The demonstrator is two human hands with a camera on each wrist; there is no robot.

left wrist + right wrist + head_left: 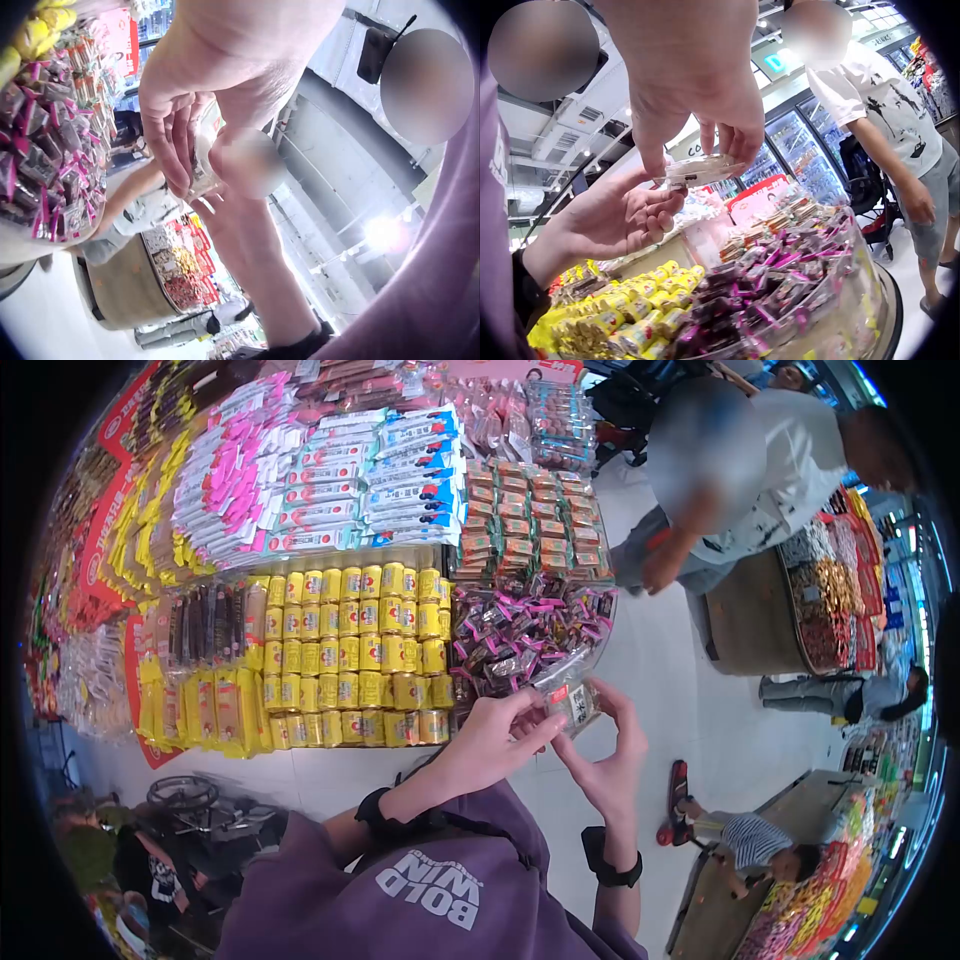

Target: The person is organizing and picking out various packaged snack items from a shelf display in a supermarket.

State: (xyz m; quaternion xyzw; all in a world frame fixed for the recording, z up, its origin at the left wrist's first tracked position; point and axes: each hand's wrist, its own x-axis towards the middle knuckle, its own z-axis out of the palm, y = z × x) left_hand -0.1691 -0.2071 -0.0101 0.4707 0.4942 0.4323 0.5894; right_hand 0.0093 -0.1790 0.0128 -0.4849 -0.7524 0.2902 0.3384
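Observation:
Both hands hold one small clear plastic packet [575,705] with a red, white and black label, out in front of the chest. My left hand [500,735] pinches its near left edge between thumb and fingers. On the other side my right hand [610,760] grips it, thumb below and fingers over the far edge. In the right wrist view the packet [701,171] lies flat between the right hand's [697,90] thumb and fingers, with the left hand [615,217] at its lower left. The left wrist view shows the packet [202,154] partly hidden behind fingers.
Just beyond the hands is a bin of dark and pink wrapped snacks [530,625]. Stacked yellow cylindrical packs [350,650] stand left of it, with white and blue packets [370,480] farther back. A person in a white shirt [790,460] stands at the right, near another display [750,610].

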